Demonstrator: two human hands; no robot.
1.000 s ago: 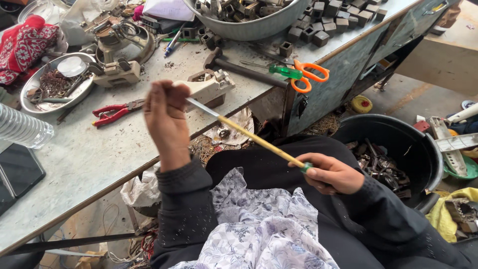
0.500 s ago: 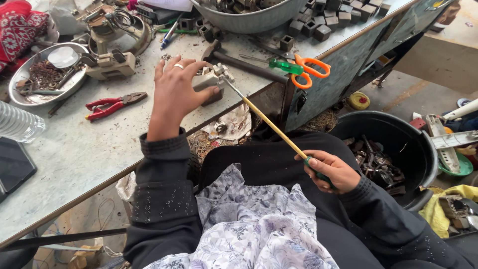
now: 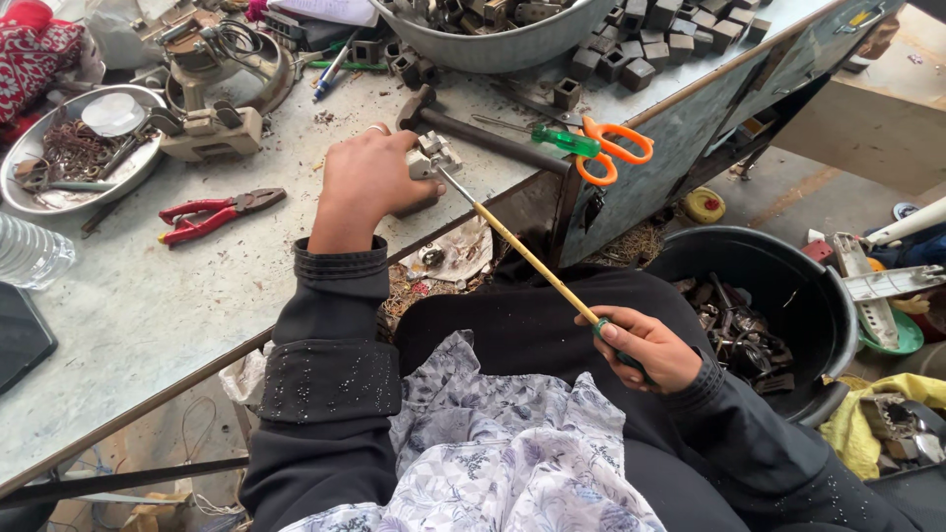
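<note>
My left hand (image 3: pixel 367 179) rests at the edge of the grey workbench (image 3: pixel 148 296), fingers closed over a small grey metal part (image 3: pixel 431 156) that it presses against the bench top. My right hand (image 3: pixel 645 347) hovers over my lap, gripping the green handle of a long thin screwdriver (image 3: pixel 522 251) with a yellow shaft. The shaft slants up and left, and its tip touches the metal part beside my left fingers.
Red-handled pliers (image 3: pixel 217 212) lie left of my left hand. Orange scissors (image 3: pixel 616 150) and a green-handled screwdriver (image 3: pixel 552 136) lie by a hammer (image 3: pixel 473 128). A metal basin (image 3: pixel 493 44) of parts stands at the back. A black bucket (image 3: pixel 788 296) of scrap stands right.
My left hand went from raised in the air down to the bench edge and closed on the metal part. The screwdriver tip followed, now touching that part.
</note>
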